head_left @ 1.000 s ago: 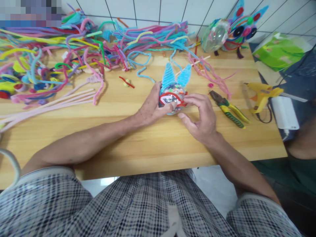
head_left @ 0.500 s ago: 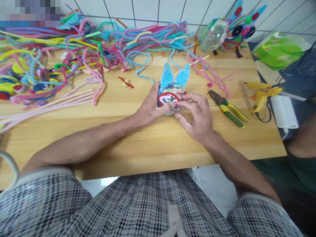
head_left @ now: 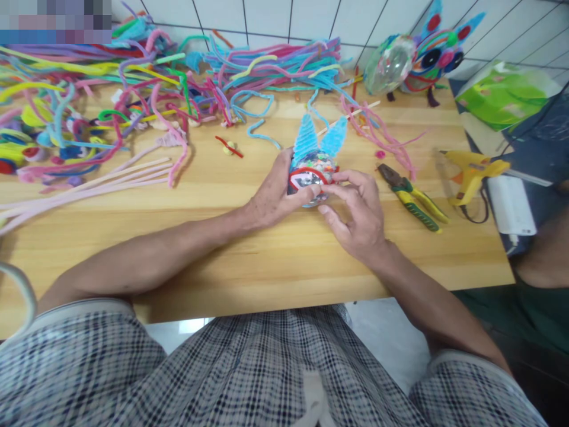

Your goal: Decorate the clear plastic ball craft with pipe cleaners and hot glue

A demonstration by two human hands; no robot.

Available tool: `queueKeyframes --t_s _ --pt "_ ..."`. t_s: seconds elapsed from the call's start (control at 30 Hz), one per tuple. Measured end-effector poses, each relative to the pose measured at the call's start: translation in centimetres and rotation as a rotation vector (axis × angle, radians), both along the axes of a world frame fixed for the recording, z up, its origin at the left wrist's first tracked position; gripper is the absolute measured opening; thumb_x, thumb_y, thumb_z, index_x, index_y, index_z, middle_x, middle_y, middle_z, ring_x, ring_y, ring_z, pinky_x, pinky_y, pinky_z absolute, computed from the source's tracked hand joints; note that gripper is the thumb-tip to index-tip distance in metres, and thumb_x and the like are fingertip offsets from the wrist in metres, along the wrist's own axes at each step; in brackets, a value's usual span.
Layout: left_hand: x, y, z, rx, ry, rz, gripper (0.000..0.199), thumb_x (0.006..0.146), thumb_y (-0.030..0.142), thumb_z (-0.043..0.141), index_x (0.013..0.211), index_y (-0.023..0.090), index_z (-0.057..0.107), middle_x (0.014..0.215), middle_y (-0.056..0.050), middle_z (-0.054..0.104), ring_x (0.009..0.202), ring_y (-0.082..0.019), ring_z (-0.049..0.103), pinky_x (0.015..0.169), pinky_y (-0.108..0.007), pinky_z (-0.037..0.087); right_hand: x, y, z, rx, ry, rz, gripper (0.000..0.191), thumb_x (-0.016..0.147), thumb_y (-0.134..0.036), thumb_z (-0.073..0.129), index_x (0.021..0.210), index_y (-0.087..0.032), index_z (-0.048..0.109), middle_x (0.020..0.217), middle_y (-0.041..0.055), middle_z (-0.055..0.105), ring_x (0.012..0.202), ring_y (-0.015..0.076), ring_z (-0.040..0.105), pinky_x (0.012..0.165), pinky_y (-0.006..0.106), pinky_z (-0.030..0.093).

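A round, clear craft ball with colourful filling [head_left: 317, 161] has two blue pipe-cleaner ears and a red pipe-cleaner outline across its front. My left hand [head_left: 278, 196] is wrapped around its left side, thumb pressed on the front near the red outline. From the right, my right hand [head_left: 358, 210] grips the same ball, its fingertips at the end of the red outline and its thumb lower down. The ball's back and underside are hidden. Pliers with yellow-green handles [head_left: 413, 198] lie to the right of my right hand.
Loose pipe cleaners [head_left: 275, 65] pile along the back and left of the wooden table [head_left: 213, 273]. A finished eared figure [head_left: 438, 59] stands at the back right. Nearby are a yellow glue gun [head_left: 473, 169], a white box-shaped device [head_left: 511, 204] and a green packet [head_left: 502, 95]. Another person's arm [head_left: 549, 252] is at the right edge.
The whole view has shifted slightly. Both hands keep nearly the same hold on the craft ball, and nothing on the table has visibly moved.
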State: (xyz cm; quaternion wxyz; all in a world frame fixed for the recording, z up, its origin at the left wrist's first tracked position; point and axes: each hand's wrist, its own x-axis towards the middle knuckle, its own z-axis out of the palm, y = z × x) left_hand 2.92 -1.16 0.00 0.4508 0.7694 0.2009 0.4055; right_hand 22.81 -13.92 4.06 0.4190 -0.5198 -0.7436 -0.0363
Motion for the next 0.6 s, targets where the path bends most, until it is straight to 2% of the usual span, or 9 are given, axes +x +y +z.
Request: queueKeyframes --t_s 0.1,0.3,0.6 --pt "0.0 0.0 0.0 0.002 -0.001 0.008 0.073 0.101 0.073 0.072 0.153 0.027 0.049 0.145 -0.014 0.066 0.133 -0.035 0.068 0.117 -0.056 0.061 0.1 0.1 -0.1 -0.005 0.022 0.004 0.037 0.104 -0.030 0.076 0.141 -0.036 0.075 0.142 0.0088 0.074 0.129 0.0343 0.073 0.113 0.063 0.062" --pt "0.0 -0.1 0.5 -0.080 -0.011 -0.009 0.073 0.101 0.074 0.073 0.151 0.027 0.049 0.146 -0.014 0.067 0.133 -0.033 0.070 0.116 -0.055 0.062 0.2 0.2 0.3 -0.036 0.110 0.066 0.035 0.107 -0.034 0.074 0.142 -0.036 0.075 0.142 0.0088 0.074 0.133 0.0317 0.072 0.114 0.059 0.063" --pt "0.1 -0.3 1.6 -0.163 0.016 0.021 0.071 0.097 0.077 0.077 0.140 0.027 0.052 0.133 -0.009 0.072 0.118 -0.029 0.075 0.103 -0.049 0.068 0.5 0.4 0.6 -0.067 0.148 0.093 0.037 0.105 -0.036 0.077 0.141 -0.035 0.071 0.142 0.0085 0.075 0.134 0.0322 0.072 0.116 0.059 0.061"
